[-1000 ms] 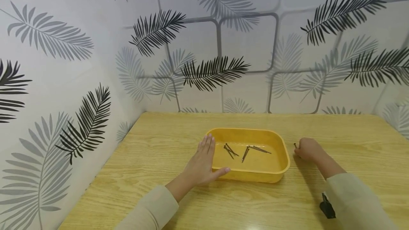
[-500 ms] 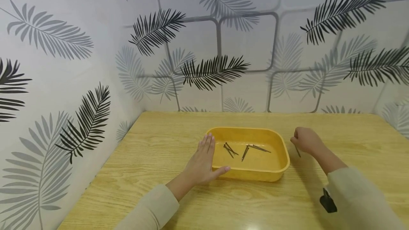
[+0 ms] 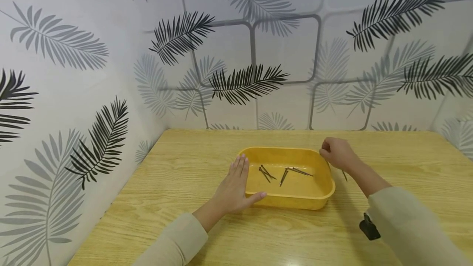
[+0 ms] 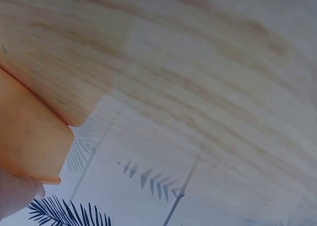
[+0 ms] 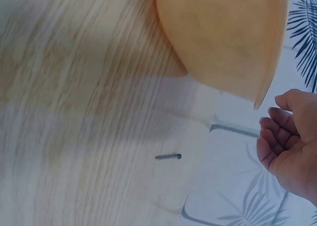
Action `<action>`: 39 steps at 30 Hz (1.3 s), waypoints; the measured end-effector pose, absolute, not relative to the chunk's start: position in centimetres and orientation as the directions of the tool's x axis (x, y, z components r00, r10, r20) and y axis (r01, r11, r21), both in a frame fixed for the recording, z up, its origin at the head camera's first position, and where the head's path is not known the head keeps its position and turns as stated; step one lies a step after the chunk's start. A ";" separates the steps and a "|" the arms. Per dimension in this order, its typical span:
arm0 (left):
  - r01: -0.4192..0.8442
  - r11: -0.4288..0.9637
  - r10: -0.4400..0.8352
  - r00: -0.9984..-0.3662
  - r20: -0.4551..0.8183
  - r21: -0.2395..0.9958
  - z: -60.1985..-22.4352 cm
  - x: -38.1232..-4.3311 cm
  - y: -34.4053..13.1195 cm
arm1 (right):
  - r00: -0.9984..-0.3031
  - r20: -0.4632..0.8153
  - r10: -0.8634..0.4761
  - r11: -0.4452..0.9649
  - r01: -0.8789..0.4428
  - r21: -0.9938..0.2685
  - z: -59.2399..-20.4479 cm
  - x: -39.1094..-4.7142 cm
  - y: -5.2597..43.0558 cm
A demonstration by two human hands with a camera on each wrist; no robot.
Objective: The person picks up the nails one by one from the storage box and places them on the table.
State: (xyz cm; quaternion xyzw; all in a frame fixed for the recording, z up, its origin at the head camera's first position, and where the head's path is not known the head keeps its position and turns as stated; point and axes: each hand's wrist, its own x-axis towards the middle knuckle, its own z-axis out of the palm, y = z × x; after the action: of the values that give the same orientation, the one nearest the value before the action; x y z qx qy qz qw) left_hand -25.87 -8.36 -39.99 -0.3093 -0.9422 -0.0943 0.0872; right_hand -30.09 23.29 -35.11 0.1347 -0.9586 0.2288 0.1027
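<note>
Leaf-print wallpaper (image 3: pixel 288 110) behind a wood-grain tabletop (image 3: pixel 177 175), and on it sits a smooth yellow round-cornered tray (image 3: pixel 288 202), looks plastic, with a few thin metal nails (image 3: pixel 283 177) inside. Left hand (image 3: pixel 233 190) is laid straight-fingered on its left rim, thumb apart; right hand (image 3: pixel 338 153) is loosely curled and empty by the far right corner, one loose nail (image 5: pixel 168 157) lying nearby.

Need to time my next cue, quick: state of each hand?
Left hand: open, resting on the yellow tray.
Right hand: curled closed, nothing visibly held.

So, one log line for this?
left hand on tray; right hand near its far-right corner; nails in tray; another nail on table
</note>
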 end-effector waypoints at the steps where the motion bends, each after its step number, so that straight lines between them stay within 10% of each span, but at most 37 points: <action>1: 0.599 0.791 0.566 -0.793 0.223 0.124 -40.0 -25.9 -8.4 | -0.940 0.260 -0.220 0.854 -0.314 -0.415 -35.0 -30.1 22.9; 18: 0.593 0.793 0.561 -0.800 0.212 0.141 -40.0 -25.8 -8.4 | -0.892 0.203 -0.403 0.809 -0.451 -0.376 -36.7 -31.0 19.2; 39: 0.593 0.791 0.556 -0.800 0.225 0.151 -40.1 -25.9 -8.4 | -0.913 0.057 -0.405 0.914 -0.405 0.015 -43.4 -35.2 19.3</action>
State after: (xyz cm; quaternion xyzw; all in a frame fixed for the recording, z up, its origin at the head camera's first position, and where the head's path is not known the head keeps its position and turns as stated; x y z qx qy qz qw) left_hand -25.89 -8.38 -40.13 -0.3047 -0.9426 -0.1073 0.0847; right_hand -35.16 19.34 -43.41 0.2070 -0.9779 -0.0015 0.0296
